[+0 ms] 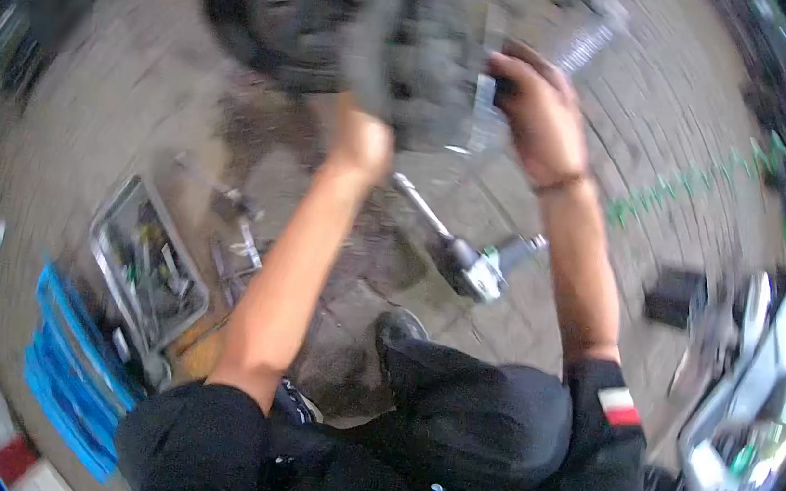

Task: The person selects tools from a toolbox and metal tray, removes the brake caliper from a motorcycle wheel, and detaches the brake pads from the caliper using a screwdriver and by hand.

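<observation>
A dark, blurred mechanical assembly (422,74), which looks like part of a motorcycle's underside, fills the top middle of the head view. My left hand (363,140) reaches up against its lower side; a grey part hides its fingers and motion smears them. At the assembly's right side, my right hand (545,122) has its fingers curled around something small and dark that I cannot make out. On the ground below and between my hands lies an impact wrench (482,273) with a long silver extension (423,205).
A metal tray (101,237) of tools and small parts lies at left, with a blue plastic piece (68,373) below it. Loose tools (245,246) lie beside the tray. A green coiled hose (680,193) runs right, above a dark box (676,295). My shoe (401,326) is below the wrench.
</observation>
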Available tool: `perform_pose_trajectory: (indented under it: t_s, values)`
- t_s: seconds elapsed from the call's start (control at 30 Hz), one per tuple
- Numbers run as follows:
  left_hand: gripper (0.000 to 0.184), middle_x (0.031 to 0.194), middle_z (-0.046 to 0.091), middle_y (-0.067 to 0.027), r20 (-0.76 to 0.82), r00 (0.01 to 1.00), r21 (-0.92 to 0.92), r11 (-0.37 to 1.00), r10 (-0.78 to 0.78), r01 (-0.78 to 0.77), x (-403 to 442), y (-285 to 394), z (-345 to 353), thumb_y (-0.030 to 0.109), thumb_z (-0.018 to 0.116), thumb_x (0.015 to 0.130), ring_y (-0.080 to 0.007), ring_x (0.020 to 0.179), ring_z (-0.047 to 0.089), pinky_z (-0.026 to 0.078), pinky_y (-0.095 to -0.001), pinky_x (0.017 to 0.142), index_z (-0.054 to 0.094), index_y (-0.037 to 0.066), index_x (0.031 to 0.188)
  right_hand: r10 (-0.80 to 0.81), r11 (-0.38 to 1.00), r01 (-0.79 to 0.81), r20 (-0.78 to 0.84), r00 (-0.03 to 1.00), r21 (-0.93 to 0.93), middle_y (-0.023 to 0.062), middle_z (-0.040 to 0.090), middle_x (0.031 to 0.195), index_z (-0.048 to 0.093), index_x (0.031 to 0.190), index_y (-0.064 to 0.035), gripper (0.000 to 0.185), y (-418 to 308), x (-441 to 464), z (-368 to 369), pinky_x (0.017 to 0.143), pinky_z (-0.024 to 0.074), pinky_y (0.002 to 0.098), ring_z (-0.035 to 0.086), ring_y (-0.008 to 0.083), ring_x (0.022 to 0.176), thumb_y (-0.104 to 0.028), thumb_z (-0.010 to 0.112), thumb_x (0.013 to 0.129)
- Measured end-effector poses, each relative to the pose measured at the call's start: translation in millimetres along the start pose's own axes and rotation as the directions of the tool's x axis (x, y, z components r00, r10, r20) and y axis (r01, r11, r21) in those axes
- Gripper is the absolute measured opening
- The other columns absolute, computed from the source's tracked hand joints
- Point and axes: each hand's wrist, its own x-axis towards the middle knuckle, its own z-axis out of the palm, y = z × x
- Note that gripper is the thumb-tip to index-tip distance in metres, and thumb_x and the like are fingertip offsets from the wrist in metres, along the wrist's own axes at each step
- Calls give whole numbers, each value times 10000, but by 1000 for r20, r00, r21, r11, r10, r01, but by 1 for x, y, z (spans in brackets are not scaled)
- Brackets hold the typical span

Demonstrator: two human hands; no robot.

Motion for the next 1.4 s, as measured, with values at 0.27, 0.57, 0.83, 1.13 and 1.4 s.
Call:
perform_pose_trajectory:
  t_s: [0.27,0.57,0.83,1.13,1.4]
  values:
    - [415,1356,474,-182,-84,961,313,923,262,-224,25,-34,14,252,352,977,-305,1256,420,294,-404,1080,519,16,1275,-267,850,286,104,958,-442,167,409,1430,433,1384,-25,506,25,17,-21,1095,316,439,397,307,1312,-309,464,966]
    - [421,1198,573,-224,-75,991,206,974,110,-92,15,-5,17,313,347,1005,-315,1122,525,393,-393,986,553,28,1234,-271,805,483,510,816,-344,68,571,740,645,1054,63,350,-9,-84,-7,529,376,285,472,156,601,-234,496,946]
    - [486,1198,593,-103,-160,966,186,967,206,-175,33,-39,21,399,342,1014,-193,1070,525,399,-345,950,551,15,1227,395,902,-264,403,825,-341,-43,364,654,273,1459,10,565,106,-48,-101,472,326,232,375,75,518,-54,391,910]
    - [455,1122,616,-88,23,995,-391,917,98,-81,34,-25,27,397,354,1012,-181,1012,531,418,-362,904,578,26,1153,51,676,-600,785,618,428,222,612,1124,571,1148,74,364,23,41,-61,893,467,419,591,323,1002,-197,487,919]
    - [421,1050,627,-90,-132,988,50,996,75,-69,36,-20,15,333,347,1010,-183,945,525,425,-369,848,597,3,1091,-91,980,136,288,953,-142,218,602,1136,509,1280,22,512,4,-53,-39,842,489,385,594,322,981,-341,529,920]
